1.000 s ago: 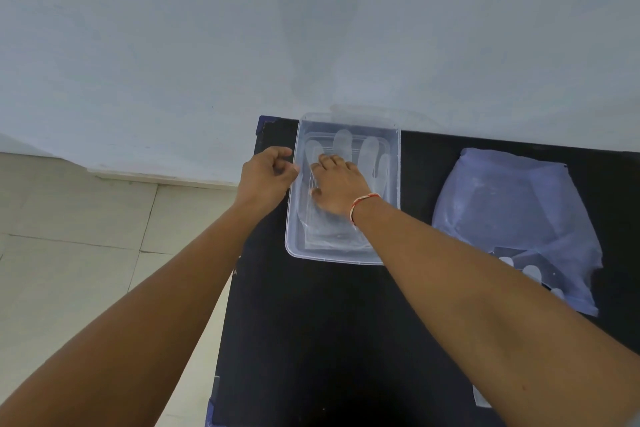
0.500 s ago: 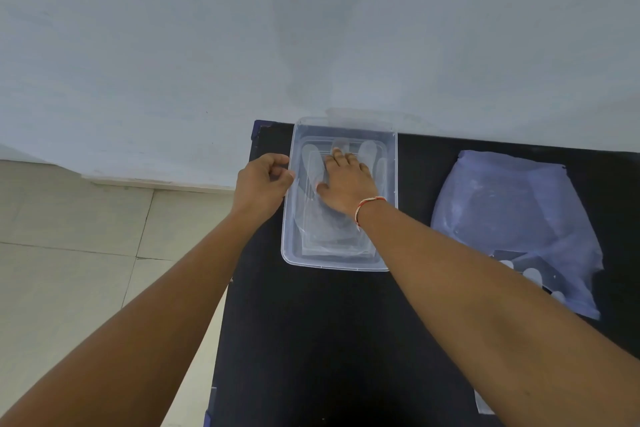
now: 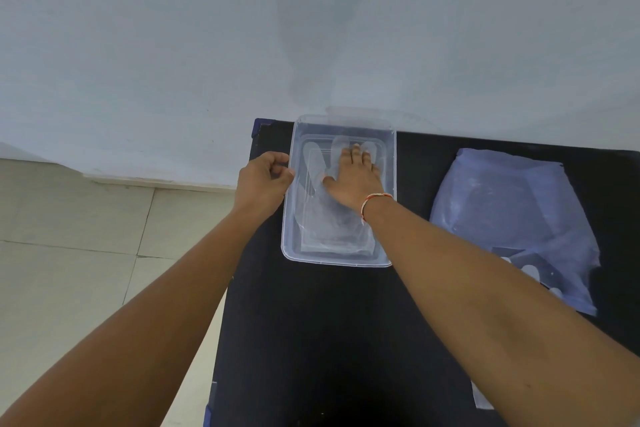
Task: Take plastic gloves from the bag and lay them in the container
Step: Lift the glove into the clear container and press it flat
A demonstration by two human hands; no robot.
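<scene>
- Thin clear plastic gloves (image 3: 332,218): lying flat inside the clear rectangular plastic container (image 3: 341,262) at the far left of the black desk (image 3: 311,340).
- Handling, judged: featherlight, limp, slippery film; best pinched at the cuff.
- Right hand (image 3: 353,180): fingers spread, pressing flat on the gloves.
- Left hand (image 3: 263,184): curled, pinching the container's left rim.
- Crumpled translucent bluish plastic bag (image 3: 512,218): well apart on the right; contents barely discernible, glove count unreadable.

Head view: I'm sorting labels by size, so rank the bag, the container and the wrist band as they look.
1. bag, though it looks close to the container
2. container
3. wrist band, smallest by far
</scene>
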